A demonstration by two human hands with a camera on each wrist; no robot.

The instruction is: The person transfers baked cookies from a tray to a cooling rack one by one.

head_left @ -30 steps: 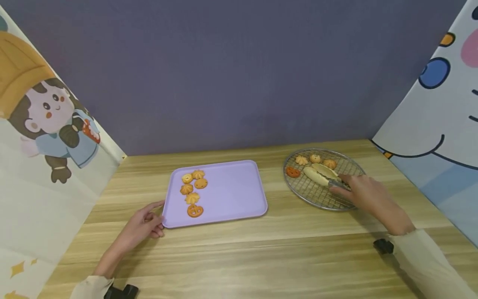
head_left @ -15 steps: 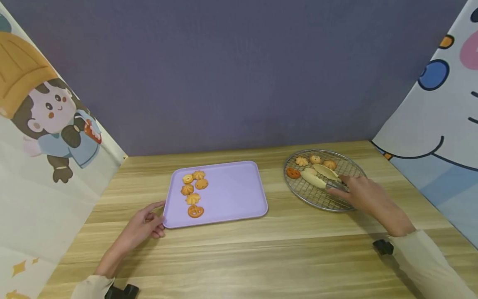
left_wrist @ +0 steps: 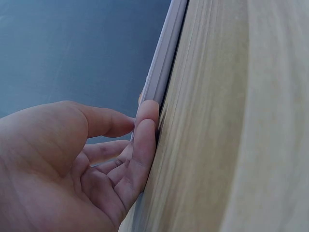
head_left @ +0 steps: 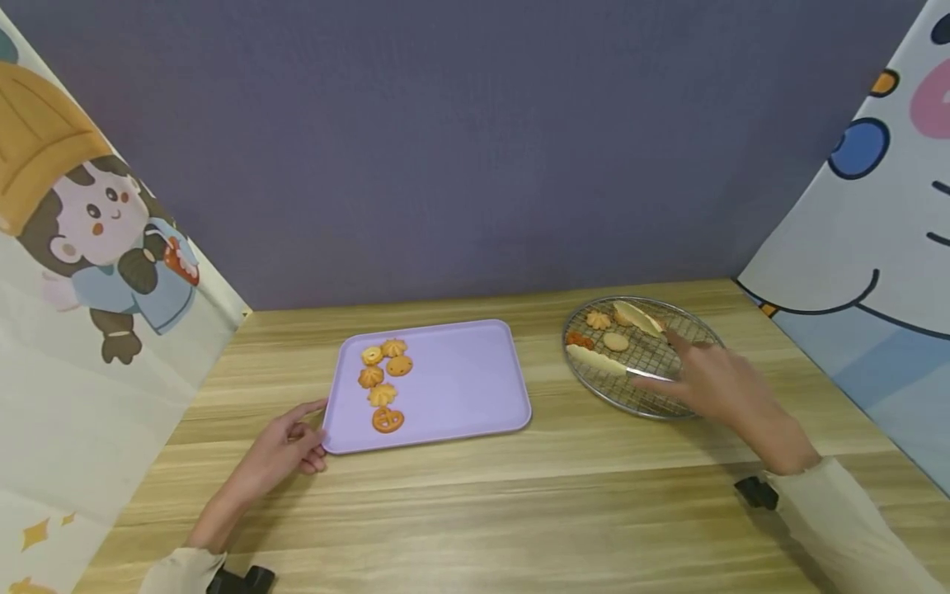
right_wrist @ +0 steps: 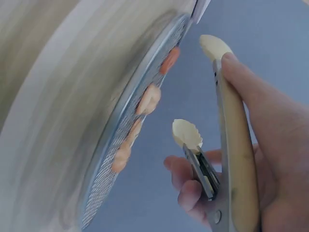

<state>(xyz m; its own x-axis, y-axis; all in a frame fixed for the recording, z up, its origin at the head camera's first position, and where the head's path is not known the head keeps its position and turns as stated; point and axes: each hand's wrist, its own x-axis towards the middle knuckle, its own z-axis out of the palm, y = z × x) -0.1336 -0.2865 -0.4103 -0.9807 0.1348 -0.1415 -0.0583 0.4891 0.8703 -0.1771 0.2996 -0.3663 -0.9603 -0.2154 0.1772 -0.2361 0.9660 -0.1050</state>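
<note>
My left hand [head_left: 278, 445] pinches the near left corner of a lilac tray [head_left: 467, 379], thumb and fingers at its rim. On the tray's left side lie several cookies, with a pretzel-shaped one [head_left: 387, 420] nearest me. Over a round wire cooling rack [head_left: 631, 404] on the right, my right hand [head_left: 731, 392] holds tongs [right_wrist: 236, 159] with cream tips, their arms spread wide. Between the tips in the head view lies a pale round cookie [head_left: 615, 341]. A flower-shaped cookie [head_left: 598, 320] and a reddish pretzel-shaped cookie [head_left: 579, 340] lie nearby; the tongs partly cover other cookies.
The wood-grain table [head_left: 475, 511] carries both tray and rack. A dark grey panel [head_left: 475, 148] stands along the back. Printed cartoon panels flank the left [head_left: 74, 330] and right [head_left: 853, 247] sides.
The tongs have spread from nearly together to wide apart over the rack, and the pale round cookie now shows between their tips. My left hand and the tray have stayed put.
</note>
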